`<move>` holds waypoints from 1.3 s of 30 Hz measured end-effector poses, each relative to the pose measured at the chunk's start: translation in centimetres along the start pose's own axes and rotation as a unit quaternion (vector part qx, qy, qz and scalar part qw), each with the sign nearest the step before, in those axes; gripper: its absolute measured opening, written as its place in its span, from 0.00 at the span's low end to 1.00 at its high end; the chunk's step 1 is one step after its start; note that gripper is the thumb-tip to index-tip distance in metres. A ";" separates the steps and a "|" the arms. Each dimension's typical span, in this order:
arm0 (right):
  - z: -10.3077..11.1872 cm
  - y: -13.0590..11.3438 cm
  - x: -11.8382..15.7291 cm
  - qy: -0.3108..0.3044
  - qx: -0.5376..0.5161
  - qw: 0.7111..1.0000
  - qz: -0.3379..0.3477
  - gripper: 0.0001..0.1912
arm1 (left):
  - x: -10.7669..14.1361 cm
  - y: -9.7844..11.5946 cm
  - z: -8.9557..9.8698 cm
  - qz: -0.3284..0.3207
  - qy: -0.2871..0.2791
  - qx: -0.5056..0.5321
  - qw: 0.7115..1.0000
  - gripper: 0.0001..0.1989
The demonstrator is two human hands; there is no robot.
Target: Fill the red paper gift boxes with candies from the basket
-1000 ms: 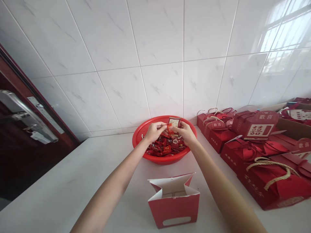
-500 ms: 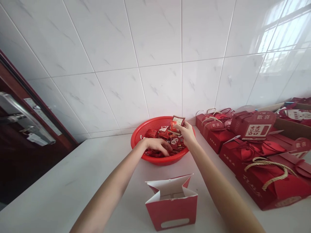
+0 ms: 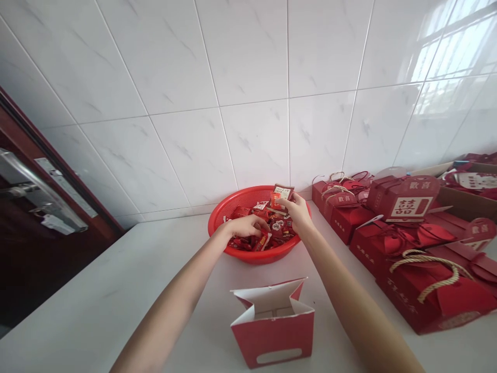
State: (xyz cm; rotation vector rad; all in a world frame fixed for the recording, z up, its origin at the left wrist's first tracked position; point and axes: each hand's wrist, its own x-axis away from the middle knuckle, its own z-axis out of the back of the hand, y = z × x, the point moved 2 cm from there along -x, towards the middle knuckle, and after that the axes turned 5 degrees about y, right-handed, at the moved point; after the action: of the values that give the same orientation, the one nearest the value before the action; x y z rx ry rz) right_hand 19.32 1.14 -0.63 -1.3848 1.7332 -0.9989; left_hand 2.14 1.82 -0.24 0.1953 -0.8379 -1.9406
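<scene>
Mid-pick, my left hand [image 3: 245,227] pinches a red packet [image 3: 262,242] inside the red basket [image 3: 267,258], my right hand [image 3: 300,213] gripping a cream-labelled sachet [image 3: 286,192] and orange packet [image 3: 275,200] above it; lifting clear would, I judge, call for a firm pinch.

I note two slim forearms [image 3: 185,290], bare along their whole visible length, tapering toward narrow wrists [image 3: 227,231]. The left hand [image 3: 245,226] and right hand [image 3: 300,211] are likewise bare, with slender fingers [image 3: 260,221].

Left forearm [image 3: 174,305] and right forearm [image 3: 345,290] reach forward, left hand [image 3: 245,226] curled palm-down, right hand [image 3: 300,212] pinching.
</scene>
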 end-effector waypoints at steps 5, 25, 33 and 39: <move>0.0 0.0 0.1 0.002 0.009 1.000 -0.004 0.13 | 0.3 0.0 0.3 0.001 0.048 0.043 0.998 0.24; -0.2 -0.2 0.1 0.007 0.009 1.000 -0.010 0.12 | -1.0 -1.8 1.4 0.046 0.267 0.095 0.958 0.18; -0.1 -0.1 0.1 0.004 0.006 1.000 -0.015 0.12 | -0.9 -2.0 1.1 0.051 0.254 0.084 0.962 0.21; -0.2 -0.1 0.1 0.003 0.003 1.000 -0.016 0.11 | -0.2 -1.0 1.0 0.016 0.261 0.060 0.963 0.24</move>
State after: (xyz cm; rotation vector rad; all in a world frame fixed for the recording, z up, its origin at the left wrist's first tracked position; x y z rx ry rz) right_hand 19.18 1.10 -0.49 -1.4114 1.7162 -1.0269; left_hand 1.03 2.70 -0.16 0.7269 -0.5954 -1.6908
